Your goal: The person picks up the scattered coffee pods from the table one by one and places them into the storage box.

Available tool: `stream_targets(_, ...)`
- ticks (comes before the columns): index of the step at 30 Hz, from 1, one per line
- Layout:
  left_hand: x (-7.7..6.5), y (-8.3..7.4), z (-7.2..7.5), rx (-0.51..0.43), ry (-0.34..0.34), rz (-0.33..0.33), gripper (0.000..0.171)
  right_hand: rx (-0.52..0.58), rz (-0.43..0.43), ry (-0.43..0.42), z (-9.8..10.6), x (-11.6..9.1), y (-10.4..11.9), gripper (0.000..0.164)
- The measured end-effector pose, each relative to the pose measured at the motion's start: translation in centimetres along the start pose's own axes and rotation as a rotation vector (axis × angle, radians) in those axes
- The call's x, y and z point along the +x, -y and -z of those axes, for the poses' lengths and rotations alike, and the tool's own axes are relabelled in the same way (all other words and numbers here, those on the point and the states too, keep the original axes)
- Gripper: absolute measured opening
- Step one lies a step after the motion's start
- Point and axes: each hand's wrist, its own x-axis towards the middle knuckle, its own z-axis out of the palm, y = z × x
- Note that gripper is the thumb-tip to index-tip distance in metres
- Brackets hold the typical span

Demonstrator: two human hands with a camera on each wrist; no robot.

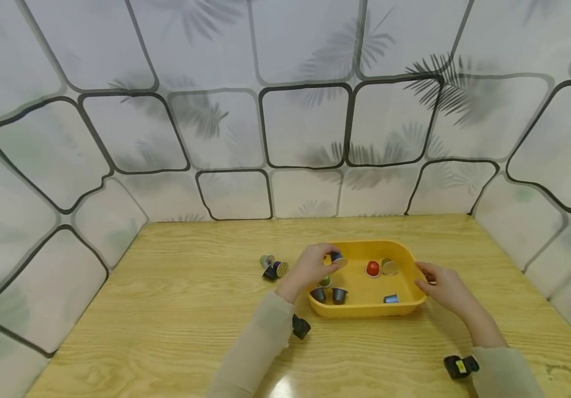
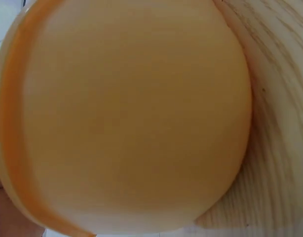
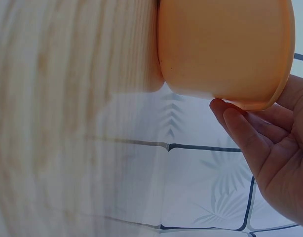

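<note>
A yellow tray (image 1: 365,310) with rounded corners sits on the wooden table. Over its left end, my left hand (image 1: 311,266) pinches a dark blue coffee capsule (image 1: 337,257) between thumb and fingers. My right hand (image 1: 445,287) grips the tray's right rim; in the right wrist view its fingers (image 3: 250,138) lie along the outside of the wall. Inside the tray are a red capsule (image 1: 372,268), a capsule with a pale lid (image 1: 389,268), a blue capsule (image 1: 391,299), dark grey capsules (image 1: 339,296) and a green capsule (image 1: 325,281). Only the tray's outer wall fills the left wrist view.
Left of the tray, a green capsule (image 1: 267,261), a purple capsule (image 1: 280,268) and a black capsule (image 1: 270,273) lie close together on the wooden table (image 1: 190,309). A patterned wall covering (image 1: 305,127) stands behind and on both sides.
</note>
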Motion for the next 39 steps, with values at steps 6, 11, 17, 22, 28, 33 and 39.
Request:
stream_targets(6, 0.4, -0.4, -0.4, 0.011, 0.016, 0.015, 0.030, 0.003, 0.004, 0.004, 0.1, 0.1, 0.0, 0.044)
stream_targets(11, 0.6, -0.7, -0.6, 0.046, 0.038, -0.002, 0.030, -0.004, 0.001, 0.007, 0.0, 0.1, -0.2, 0.043)
stream_targets(17, 1.0, -0.7, -1.2, 0.106, 0.054, -0.022, 0.029, 0.003, 0.000, 0.007, 0.0, 0.2, -0.3, 0.043)
stream_targets(22, 1.3, -0.5, -1.7, 0.130, 0.065, -0.012, 0.030, 0.004, 0.001, 0.003, 0.0, 0.1, -0.3, 0.042)
stream_targets(28, 1.2, -0.6, -2.1, 0.137, 0.076, -0.007, 0.029, 0.003, 0.003, 0.002, -0.1, 0.1, -0.3, 0.042)
stream_targets(33, 1.2, -0.6, -2.4, 0.152, 0.076, -0.015, 0.029, 0.004, 0.000, 0.001, -0.1, 0.1, -0.2, 0.043)
stream_targets(39, 1.4, -0.5, -2.5, 0.146, 0.086, -0.004, 0.029, 0.007, -0.002, 0.005, 0.0, 0.1, -0.2, 0.043)
